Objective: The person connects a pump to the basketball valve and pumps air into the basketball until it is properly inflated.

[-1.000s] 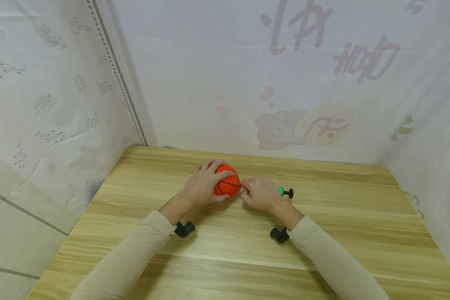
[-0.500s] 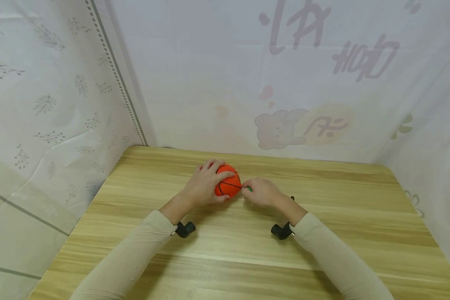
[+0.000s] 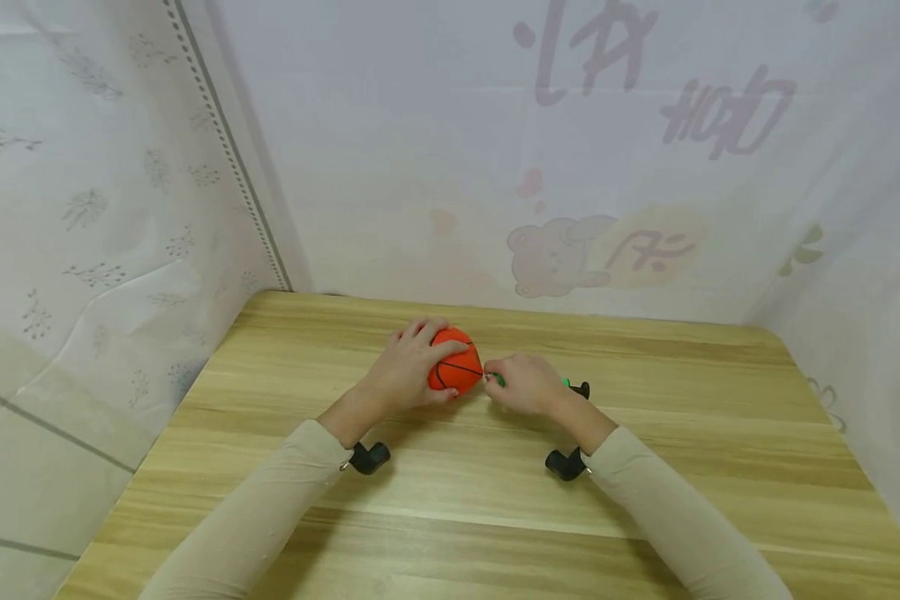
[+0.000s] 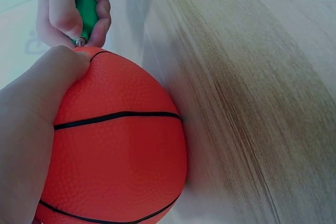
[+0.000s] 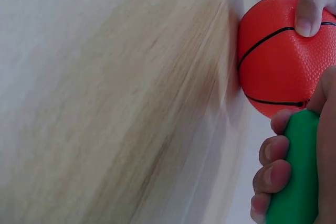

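An orange-red toy basketball (image 3: 456, 367) with black lines rests on the table, its side slightly pointed towards the right hand. My left hand (image 3: 408, 367) grips it from the left, thumb and fingers spread round it. To the right, my right hand (image 3: 527, 385) holds a green hand pump (image 5: 296, 174), fingers curled round its barrel. Beyond the wrist in the head view shows the pump's black handle (image 3: 583, 390). In the left wrist view a metal tip (image 4: 80, 41) at the pump's end meets the ball; how deep it sits is hidden.
The wood-grain table (image 3: 450, 533) extends on all sides of the hands. A pale printed curtain (image 3: 390, 167) hangs behind its back edge, with more cloth at both sides. Black wrist mounts (image 3: 370, 458) hang below both sleeves.
The pump has shifted in angle: its handle showed plainly, slipped mostly behind the right wrist, and shows again now. The right hand has turned slightly; the left hand and ball stay nearly still.
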Available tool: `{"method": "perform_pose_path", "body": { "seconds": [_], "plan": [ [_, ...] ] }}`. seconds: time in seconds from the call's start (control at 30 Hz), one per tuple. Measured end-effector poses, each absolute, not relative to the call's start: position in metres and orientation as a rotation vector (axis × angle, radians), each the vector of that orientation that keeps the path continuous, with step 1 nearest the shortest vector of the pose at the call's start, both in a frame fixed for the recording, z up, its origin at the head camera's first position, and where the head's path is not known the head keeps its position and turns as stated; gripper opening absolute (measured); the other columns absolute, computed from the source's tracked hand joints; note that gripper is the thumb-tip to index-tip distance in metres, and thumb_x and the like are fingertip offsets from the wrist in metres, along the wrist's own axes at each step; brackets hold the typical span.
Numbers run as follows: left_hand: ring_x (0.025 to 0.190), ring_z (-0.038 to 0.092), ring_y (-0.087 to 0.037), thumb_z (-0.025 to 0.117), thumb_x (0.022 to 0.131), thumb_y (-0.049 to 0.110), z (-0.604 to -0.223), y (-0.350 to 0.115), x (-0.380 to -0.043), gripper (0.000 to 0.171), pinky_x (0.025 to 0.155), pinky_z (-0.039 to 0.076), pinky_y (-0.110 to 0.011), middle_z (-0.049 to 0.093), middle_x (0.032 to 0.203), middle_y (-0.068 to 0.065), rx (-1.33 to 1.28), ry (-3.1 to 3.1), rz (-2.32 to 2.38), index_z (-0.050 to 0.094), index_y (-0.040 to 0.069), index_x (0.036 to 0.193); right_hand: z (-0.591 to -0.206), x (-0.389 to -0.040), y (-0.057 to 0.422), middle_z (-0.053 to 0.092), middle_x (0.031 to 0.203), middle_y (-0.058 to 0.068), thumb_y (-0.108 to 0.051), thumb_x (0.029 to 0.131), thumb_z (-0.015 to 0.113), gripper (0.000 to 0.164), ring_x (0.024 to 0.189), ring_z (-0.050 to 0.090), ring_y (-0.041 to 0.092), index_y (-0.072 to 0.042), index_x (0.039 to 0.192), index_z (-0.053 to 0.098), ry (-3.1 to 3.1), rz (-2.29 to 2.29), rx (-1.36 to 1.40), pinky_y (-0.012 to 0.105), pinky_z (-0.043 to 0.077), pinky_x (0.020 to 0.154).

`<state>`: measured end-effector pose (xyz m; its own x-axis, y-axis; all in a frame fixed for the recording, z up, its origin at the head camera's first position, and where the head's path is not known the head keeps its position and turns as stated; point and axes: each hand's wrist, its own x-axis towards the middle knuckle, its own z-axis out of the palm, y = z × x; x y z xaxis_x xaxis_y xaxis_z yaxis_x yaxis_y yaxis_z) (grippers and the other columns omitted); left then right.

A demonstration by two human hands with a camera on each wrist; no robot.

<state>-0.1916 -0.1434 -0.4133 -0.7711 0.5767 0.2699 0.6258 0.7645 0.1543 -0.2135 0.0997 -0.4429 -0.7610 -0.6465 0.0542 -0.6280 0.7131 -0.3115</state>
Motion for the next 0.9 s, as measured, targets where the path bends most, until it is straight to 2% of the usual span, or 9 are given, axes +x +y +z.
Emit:
{"method": "perform_pose_path", "body": {
  "seconds": [0.23,0.47,0.67,0.9],
  "plan": [
    [0.132,0.041,-0.033,0.086,0.078,0.043,-0.4129,-0.1447,-0.1912,0.062,0.096,0.046,-0.060,0.046,0.144,-0.009,-0.933,-2.777,-0.364,0.063,0.027,0.133,-0.4411,-0.2114,0.1011,0.035,0.058,-0.010,-0.022,0.091,0.054,0.019,0.051,0.035,0.007,-0.021,0.073,0.048,2.923,-0.409,-1.144,0.025,0.026,0.049],
    [0.133,0.041,-0.033,0.086,0.079,0.043,-0.4134,-0.1452,-0.1915,0.062,0.097,0.046,-0.060,0.045,0.146,-0.009,-0.925,-2.795,-0.350,0.063,0.027,0.134,-0.4415,-0.2093,0.1019,0.039,0.060,-0.010,-0.020,0.090,0.054,0.016,0.051,0.036,0.006,-0.021,0.075,0.047,2.981,-0.325,-1.207,0.024,0.028,0.049],
    [0.131,0.041,-0.032,0.085,0.079,0.044,-0.4143,-0.1442,-0.1929,0.061,0.095,0.047,-0.059,0.045,0.144,-0.010,-0.948,-2.779,-0.337,0.063,0.027,0.133,-0.4419,-0.2099,0.1022,0.031,0.058,-0.010,-0.022,0.093,0.049,0.024,0.053,0.030,0.006,-0.021,0.070,0.043,2.863,-0.517,-1.045,0.026,0.024,0.052],
    [0.130,0.042,-0.031,0.085,0.079,0.044,-0.4138,-0.1420,-0.1935,0.061,0.095,0.046,-0.058,0.045,0.143,-0.009,-0.962,-2.787,-0.335,0.063,0.028,0.133,-0.4365,-0.2126,0.1033,0.037,0.059,-0.008,-0.026,0.098,0.046,0.031,0.056,0.036,0.007,-0.021,0.068,0.049,2.677,-0.667,-0.858,0.029,0.032,0.058]
  ]
}}
